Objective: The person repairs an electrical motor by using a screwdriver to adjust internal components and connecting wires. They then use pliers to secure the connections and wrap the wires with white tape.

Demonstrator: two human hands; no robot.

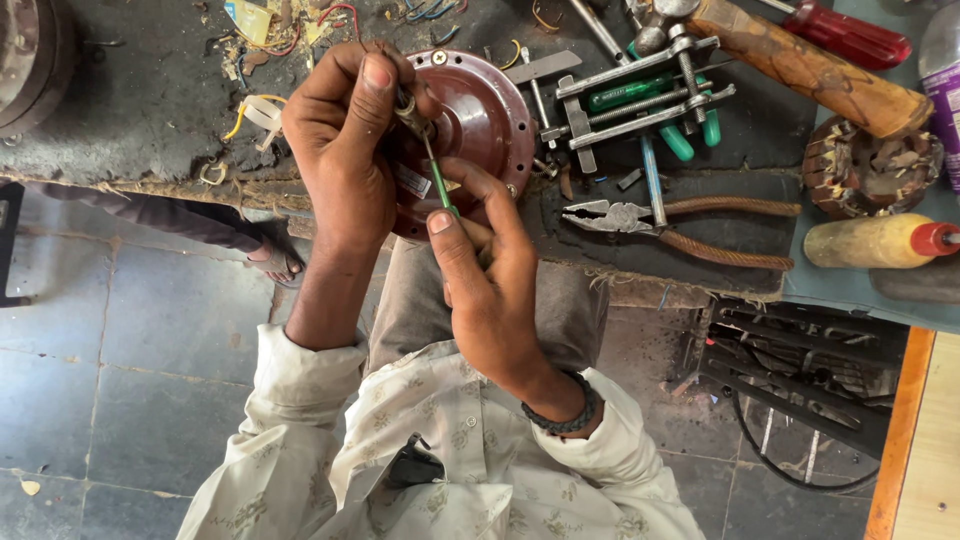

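Left hand (340, 150) is pinching a small metal fitting (408, 108) over the brown motor cover (480, 115) at the bench edge while right hand (480, 270) is gripping the thin green screwdriver (437, 182), and that cover's looking rigid and heavy, best held by its rim.

white label (411, 181) on brown housing (480, 110)

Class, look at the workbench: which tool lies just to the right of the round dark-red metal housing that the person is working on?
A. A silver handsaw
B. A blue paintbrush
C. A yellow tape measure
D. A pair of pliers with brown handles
D: the pair of pliers with brown handles lies on the bench right of the round dark-red metal housing, its jaws pointing towards it.
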